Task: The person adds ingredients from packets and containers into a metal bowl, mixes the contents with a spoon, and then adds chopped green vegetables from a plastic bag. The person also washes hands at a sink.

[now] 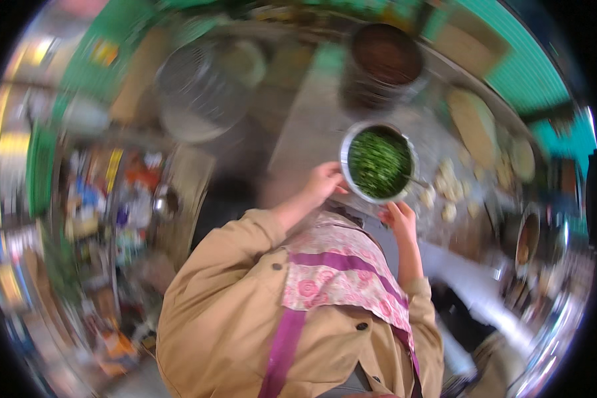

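Note:
A round metal bowl [345, 158] full of chopped green leaves [379, 163] is in front of me, near the table edge. A spoon handle [419, 182] sticks out over its right rim. My left hand [327, 180] grips the bowl's left side, its fingertips partly hidden by the bowl. Just below the near rim is my right hand [399, 217], fingers curled. A small green bit shows by its fingertips; blur hides whether it holds that or the bowl. Pale dough pieces [447, 181] lie on the floured table [308, 124], right of the bowl.
A large dark cylindrical pot [385, 54] stands beyond the bowl. A big clear container [199, 94] is at the far left. Oval boards [472, 124] lie along the table's right side. Cluttered shelves [114, 199] fill the left. A tilted pot [527, 239] is at far right.

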Available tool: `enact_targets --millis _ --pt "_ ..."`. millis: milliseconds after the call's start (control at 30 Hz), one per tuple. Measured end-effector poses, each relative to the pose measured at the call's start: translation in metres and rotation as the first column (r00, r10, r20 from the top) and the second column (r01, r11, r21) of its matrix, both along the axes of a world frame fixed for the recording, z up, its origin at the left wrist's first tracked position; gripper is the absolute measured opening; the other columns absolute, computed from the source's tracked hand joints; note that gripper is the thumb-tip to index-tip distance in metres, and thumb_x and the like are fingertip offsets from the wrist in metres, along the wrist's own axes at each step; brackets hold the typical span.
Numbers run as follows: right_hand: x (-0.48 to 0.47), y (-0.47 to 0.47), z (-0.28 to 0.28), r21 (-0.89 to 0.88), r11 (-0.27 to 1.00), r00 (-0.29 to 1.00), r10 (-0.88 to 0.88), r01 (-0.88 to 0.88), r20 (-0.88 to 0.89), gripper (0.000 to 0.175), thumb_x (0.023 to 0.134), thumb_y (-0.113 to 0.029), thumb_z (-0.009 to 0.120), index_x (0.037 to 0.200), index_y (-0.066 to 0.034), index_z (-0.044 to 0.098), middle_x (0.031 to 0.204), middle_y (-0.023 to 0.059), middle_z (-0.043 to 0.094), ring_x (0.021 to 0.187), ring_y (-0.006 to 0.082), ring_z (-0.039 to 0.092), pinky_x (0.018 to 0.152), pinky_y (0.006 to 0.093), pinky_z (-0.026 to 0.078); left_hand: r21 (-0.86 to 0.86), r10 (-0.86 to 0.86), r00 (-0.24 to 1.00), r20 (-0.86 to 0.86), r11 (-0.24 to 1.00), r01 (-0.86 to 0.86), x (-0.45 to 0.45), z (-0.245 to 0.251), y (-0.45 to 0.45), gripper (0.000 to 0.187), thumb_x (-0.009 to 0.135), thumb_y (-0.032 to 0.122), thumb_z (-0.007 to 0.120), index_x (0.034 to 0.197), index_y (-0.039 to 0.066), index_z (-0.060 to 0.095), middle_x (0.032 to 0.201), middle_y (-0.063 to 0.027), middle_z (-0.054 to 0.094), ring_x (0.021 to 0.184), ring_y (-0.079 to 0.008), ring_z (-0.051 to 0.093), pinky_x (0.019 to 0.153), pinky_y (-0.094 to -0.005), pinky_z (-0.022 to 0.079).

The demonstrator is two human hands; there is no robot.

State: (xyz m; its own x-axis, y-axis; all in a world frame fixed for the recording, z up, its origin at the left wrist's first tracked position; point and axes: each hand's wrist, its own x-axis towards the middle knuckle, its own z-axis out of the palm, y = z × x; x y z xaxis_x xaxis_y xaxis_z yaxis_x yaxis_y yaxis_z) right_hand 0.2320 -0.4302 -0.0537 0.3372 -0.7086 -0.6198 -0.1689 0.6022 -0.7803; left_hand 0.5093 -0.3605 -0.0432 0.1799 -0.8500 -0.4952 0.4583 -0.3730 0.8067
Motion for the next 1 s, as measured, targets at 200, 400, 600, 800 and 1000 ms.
enact_targets --millis 200,400,600,800,1000 --pt "0.002 0.015 -0.016 0.257 0.919 0.951 0.265 -0.299 0.159 0.023 0.095 -0.010 0.065 0.114 0.0031 0.064 0.097 0.0123 0.072 0.076 0.0166 0.068 0.067 0.0263 0.054 0.063 0.138 0.988 0.070 0.988 -0.143 -0.011 0.005 0.094 0.015 0.093 -0.001 0.056 0.105 0.000 0.065 0.104 -0.0097 0.070 0.086 -0.0189 0.072 0.069 -0.0294 0.058" --pt "0.023 0.037 -0.063 0.211 0.765 0.792 0.601 -0.608 0.103 0.031 0.084 -0.006 0.074 0.112 0.0063 0.067 0.080 0.0049 0.067 0.063 0.0101 0.058 0.057 0.0235 0.045 0.238 0.572 0.782 0.247 0.747 -0.621 -0.037 -0.020 0.230 0.020 0.074 -0.009 0.042 0.071 0.002 0.058 0.073 -0.0127 0.066 0.065 -0.0190 0.061 0.055 -0.0293 0.047" --pt "0.061 0.053 -0.061 0.189 0.742 0.758 0.652 -0.643 0.014 0.033 0.080 -0.010 0.077 0.109 0.0045 0.071 0.076 0.0035 0.065 0.059 0.0086 0.052 0.051 0.0242 0.039 0.266 0.738 0.665 0.111 0.623 -0.736 -0.063 -0.029 0.285 0.013 0.070 -0.001 0.043 0.067 0.007 0.053 0.059 -0.0033 0.049 0.053 -0.0134 0.042 0.049 -0.0277 0.028" --pt "0.081 0.055 -0.034 0.054 0.722 0.702 0.686 -0.690 -0.191 0.036 0.072 -0.024 0.085 0.102 -0.0048 0.077 0.086 0.0069 0.073 0.075 0.0156 0.064 0.069 0.0326 0.053 0.149 0.603 0.796 0.050 0.784 -0.603 0.008 -0.060 0.284 0.019 0.073 -0.007 0.038 0.063 0.006 0.049 0.056 -0.0049 0.048 0.048 -0.0140 0.041 0.044 -0.0291 0.029" --pt "0.032 0.101 -0.048 0.118 0.628 0.609 0.777 -0.770 -0.161 0.037 0.079 -0.034 0.084 0.105 -0.0091 0.077 0.086 0.0029 0.073 0.073 0.0135 0.064 0.064 0.0325 0.053 0.263 -0.175 0.965 0.194 0.957 0.120 0.081 -0.010 0.245 0.021 0.085 0.005 0.045 0.068 0.005 0.058 0.054 -0.0001 0.049 0.044 -0.0076 0.039 0.042 -0.0245 0.026"
